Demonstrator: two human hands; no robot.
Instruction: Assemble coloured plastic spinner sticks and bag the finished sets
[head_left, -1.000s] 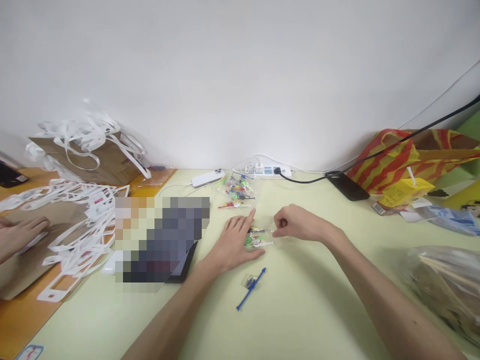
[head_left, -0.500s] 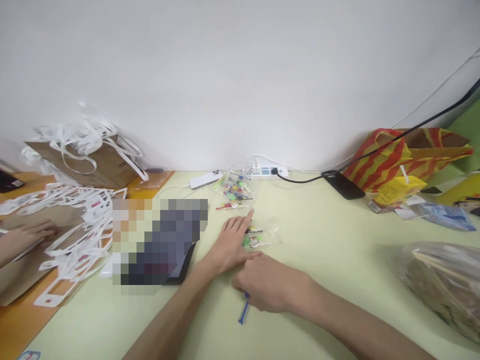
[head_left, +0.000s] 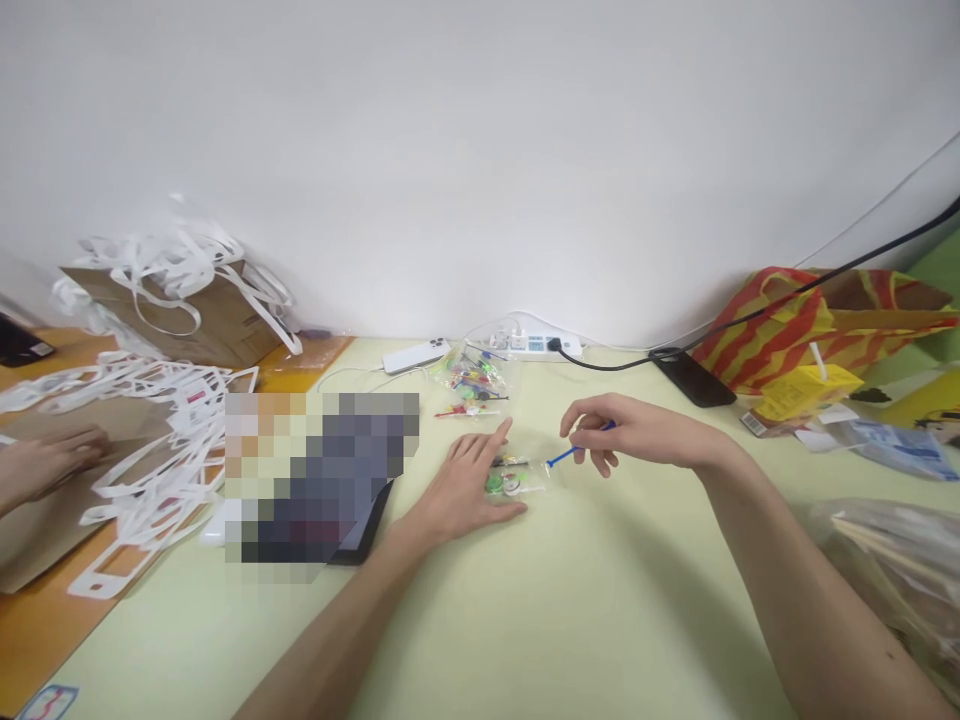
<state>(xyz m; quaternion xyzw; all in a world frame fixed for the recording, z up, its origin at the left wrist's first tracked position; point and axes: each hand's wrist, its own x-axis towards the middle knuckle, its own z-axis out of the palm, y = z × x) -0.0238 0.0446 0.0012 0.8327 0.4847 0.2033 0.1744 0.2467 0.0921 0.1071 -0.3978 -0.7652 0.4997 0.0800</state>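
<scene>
My right hand point(head_left: 630, 438) pinches one blue stick point(head_left: 571, 452) between thumb and fingers, raised just above the table point(head_left: 600, 600), its free end pointing down-left toward one small clear bag point(head_left: 517, 478). That bag lies flat on the table and holds a few small coloured pieces, green and white among them; the exact count cannot be read. My left hand point(head_left: 469, 482) lies flat and spread, grasping nothing, its fingers resting on the bag's left edge.

A second clear bag point(head_left: 471, 382) of coloured pieces lies farther back, near one white power strip point(head_left: 534, 345) at the wall edge. One dark tablet point(head_left: 360, 530) sits just left of my left hand. One striped bag point(head_left: 817, 320) stands at the far right. One other person's hand point(head_left: 45, 462) rests on the white paper strips point(head_left: 150, 440) at the far left, well apart from mine.

The table between my forearms and toward the near edge is bare.
</scene>
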